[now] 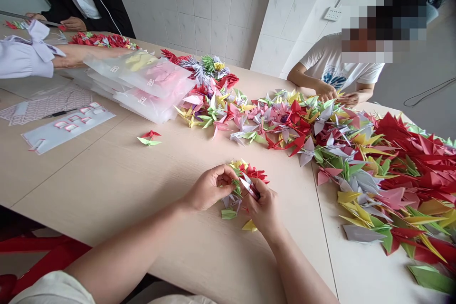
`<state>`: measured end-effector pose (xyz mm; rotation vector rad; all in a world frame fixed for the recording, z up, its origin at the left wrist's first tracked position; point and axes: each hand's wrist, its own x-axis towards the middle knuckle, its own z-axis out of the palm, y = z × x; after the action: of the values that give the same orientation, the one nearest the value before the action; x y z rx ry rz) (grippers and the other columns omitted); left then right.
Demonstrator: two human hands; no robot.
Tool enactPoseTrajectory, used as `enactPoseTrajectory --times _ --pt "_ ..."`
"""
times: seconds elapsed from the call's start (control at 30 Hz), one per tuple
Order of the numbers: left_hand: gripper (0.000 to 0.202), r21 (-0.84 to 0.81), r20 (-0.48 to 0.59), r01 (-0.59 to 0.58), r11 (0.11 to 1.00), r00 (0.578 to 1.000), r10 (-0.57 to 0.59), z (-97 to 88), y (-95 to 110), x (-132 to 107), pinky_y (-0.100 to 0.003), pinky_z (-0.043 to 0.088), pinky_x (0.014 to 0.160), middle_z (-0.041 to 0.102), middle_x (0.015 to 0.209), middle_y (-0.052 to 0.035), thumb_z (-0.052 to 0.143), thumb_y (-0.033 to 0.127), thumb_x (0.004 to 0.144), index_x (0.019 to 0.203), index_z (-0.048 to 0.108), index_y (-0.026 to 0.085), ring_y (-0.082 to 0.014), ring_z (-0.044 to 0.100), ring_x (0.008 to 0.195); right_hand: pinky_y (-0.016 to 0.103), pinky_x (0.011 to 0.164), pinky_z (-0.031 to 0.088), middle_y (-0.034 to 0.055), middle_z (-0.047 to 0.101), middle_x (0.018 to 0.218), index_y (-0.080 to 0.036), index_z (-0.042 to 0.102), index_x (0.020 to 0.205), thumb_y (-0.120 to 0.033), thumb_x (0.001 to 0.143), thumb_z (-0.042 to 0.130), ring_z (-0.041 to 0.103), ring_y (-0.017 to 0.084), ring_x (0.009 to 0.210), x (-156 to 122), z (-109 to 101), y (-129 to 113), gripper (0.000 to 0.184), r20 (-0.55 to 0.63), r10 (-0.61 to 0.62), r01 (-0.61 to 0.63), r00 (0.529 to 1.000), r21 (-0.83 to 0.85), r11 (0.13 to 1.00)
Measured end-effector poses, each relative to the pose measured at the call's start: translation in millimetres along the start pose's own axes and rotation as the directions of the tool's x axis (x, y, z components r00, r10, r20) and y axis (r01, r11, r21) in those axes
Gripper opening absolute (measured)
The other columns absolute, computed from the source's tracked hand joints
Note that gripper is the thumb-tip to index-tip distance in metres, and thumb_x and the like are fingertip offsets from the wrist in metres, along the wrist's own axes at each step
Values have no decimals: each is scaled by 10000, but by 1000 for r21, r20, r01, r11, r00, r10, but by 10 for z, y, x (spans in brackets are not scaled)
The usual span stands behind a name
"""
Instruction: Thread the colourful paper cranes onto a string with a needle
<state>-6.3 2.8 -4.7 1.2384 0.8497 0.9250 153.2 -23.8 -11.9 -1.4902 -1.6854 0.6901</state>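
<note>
My left hand (213, 186) is closed in a pinch at the edge of a small bunch of folded paper cranes (254, 173) in red, yellow, green and pale lilac. Green paper shows at its fingertips; any thread there is too fine to make out. My right hand (264, 205) is wrapped round a small pair of scissors (246, 185), blades pointing up and left, close to my left fingertips. Part of the bunch is hidden behind both hands. Below them, a green paper piece (228, 213) and a yellow one (250, 225) touch the table.
A large heap of paper cranes (392, 175) spreads across the right and back. Clear plastic bags (142, 85) lie at the left, by another person's arm (76, 55). Near them are a white label sheet (67, 128) and two loose cranes (149, 137). Two more people sit opposite.
</note>
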Motion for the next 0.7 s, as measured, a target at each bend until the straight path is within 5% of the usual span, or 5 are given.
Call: enactPoseTrajectory --times 0.17,0.47,0.7 --pt "161 -13 -9 31 999 999 -31 -20 -17 0 -254 427 692 590 834 -27 644 214 724 865 578 176 -143 543 771 190 419 274 -68 320 496 -186 429 610 -311 810 492 275 81 465 9 1 0 245 2 48 -48 999 58 997" --pt "134 -48 8 25 999 1000 -25 -38 -13 6 -237 410 696 549 818 -10 611 196 764 878 545 173 -122 512 772 198 430 297 -45 423 505 -175 494 647 -381 836 493 349 94 468 21 -46 -65 280 11 133 -133 991 200 971" --pt "154 -104 -2 44 994 999 -44 -38 -31 10 -211 397 634 513 785 10 628 227 763 876 540 170 -94 473 707 196 427 276 -59 364 509 -170 506 650 -391 823 504 303 86 469 41 -18 -19 281 -3 184 -175 983 291 941"
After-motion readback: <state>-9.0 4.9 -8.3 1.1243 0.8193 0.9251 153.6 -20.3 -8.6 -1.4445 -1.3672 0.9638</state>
